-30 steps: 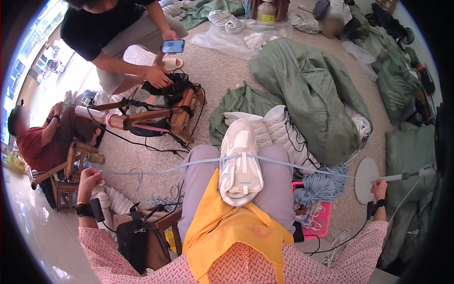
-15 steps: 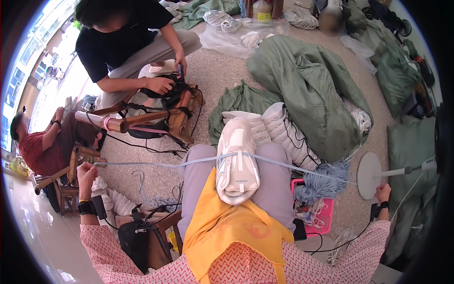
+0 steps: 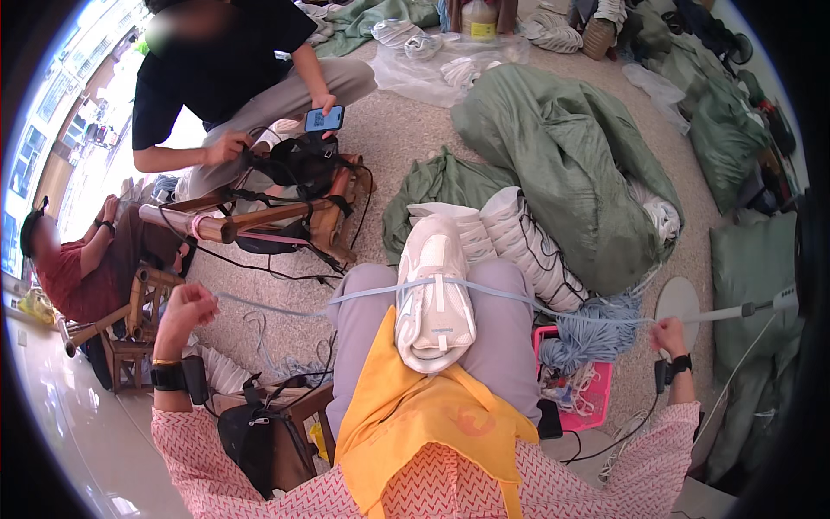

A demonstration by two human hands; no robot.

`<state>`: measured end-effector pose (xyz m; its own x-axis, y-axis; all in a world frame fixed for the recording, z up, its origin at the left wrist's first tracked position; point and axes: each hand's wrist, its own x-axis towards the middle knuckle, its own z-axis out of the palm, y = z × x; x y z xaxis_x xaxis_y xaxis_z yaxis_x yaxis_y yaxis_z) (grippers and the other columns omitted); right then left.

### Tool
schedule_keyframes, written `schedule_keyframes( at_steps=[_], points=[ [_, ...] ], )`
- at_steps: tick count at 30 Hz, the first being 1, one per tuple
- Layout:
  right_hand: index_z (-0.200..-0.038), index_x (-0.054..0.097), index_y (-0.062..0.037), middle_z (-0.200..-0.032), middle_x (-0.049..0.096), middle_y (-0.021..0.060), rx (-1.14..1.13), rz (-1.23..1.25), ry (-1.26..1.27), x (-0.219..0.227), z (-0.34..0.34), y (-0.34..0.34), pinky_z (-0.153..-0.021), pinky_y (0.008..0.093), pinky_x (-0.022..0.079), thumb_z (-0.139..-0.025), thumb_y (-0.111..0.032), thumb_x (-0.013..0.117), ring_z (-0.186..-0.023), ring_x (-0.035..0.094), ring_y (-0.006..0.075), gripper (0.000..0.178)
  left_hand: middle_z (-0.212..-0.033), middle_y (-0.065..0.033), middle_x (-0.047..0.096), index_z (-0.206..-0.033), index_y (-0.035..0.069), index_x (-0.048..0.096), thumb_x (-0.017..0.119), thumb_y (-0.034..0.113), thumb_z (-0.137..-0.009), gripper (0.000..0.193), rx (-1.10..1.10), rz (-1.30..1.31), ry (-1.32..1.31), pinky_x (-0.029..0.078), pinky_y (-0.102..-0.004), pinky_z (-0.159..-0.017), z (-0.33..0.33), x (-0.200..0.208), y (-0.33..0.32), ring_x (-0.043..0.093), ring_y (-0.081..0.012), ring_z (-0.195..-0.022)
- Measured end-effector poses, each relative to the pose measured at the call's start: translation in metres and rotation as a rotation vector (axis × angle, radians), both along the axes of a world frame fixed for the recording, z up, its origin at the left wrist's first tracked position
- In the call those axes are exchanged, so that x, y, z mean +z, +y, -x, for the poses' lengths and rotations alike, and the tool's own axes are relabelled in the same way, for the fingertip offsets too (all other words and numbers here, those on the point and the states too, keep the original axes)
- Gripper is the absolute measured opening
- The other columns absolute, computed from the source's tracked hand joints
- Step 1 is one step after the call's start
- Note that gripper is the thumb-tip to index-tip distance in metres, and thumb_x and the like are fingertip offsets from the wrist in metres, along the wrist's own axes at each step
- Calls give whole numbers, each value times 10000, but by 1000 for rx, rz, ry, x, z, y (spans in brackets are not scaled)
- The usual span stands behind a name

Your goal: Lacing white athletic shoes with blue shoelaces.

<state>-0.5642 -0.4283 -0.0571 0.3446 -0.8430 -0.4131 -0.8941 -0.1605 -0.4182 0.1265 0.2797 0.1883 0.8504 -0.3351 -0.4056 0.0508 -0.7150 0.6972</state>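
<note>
Sneaker (image 3: 435,298), pale and low-cut, lies on the lap of a seated person in mauve trousers (image 3: 508,337), its toe pointing away and its heel by a yellow apron (image 3: 432,432). One long light-blue lace (image 3: 367,293) runs across its upper to both sides. The left hand (image 3: 188,313), fingers curled nearly closed, has one end at the fingertips; the right hand (image 3: 668,336) pinches the other end.

At the left is a black bag (image 3: 246,437); at the right, blue cord (image 3: 596,333) heaped by a pink basket (image 3: 596,406). Beyond the knees, stacked white pieces (image 3: 519,242) lean against a big green cloth sack (image 3: 562,164) on the speckled floor (image 3: 402,130).

Farther left stands a bamboo chair (image 3: 207,227). Behind it crouches a person in a black top (image 3: 225,82), holding a phone (image 3: 324,119); another, in red (image 3: 78,272), sits near a bright opening. More sacks (image 3: 735,147) line the right wall.
</note>
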Motion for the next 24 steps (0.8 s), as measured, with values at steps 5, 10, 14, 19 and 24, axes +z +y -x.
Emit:
schedule_keyframes(
  at_steps=[5,10,14,19,24],
  points=[
    [-890,737,25,-706,694,65,25,-242,-417,34,-112,54,-509,289,548,-1032,-214,641,-545,658,144,294,-771,11,642,-874,70,653,669,109,-949,86,69,399,-293,457,-221,-608,0,41,-35,576,-67,-658],
    [-1073,746,26,-843,733,65,55,-619,-669,119,-233,170,-630,256,578,-1063,-180,615,-685,695,116,245,-793,27,636,-900,68,658,674,116,-962,80,19,290,-161,491,-224,-667,37,13,-60,579,-69,-686],
    [-1216,712,54,-904,733,54,378,-810,-718,142,-297,241,-707,272,605,-1054,-116,619,-737,702,113,252,-867,-13,707,-909,59,686,721,150,-956,108,-227,197,372,500,-245,-669,95,-36,-110,625,-83,-738],
    [-1227,696,73,-895,727,96,501,-673,-631,132,-337,267,-703,306,588,-1000,-39,626,-749,704,137,262,-939,-54,724,-889,35,652,698,84,-979,113,-395,280,438,515,-240,-736,126,-73,-166,681,-99,-878],
    [-1200,692,69,-851,690,183,782,141,-595,120,-360,266,-673,411,540,-952,18,598,-721,689,336,271,-924,-71,744,-912,-24,655,711,77,-930,117,-486,385,76,530,-300,-678,146,-115,-195,659,-130,-753]
  ],
)
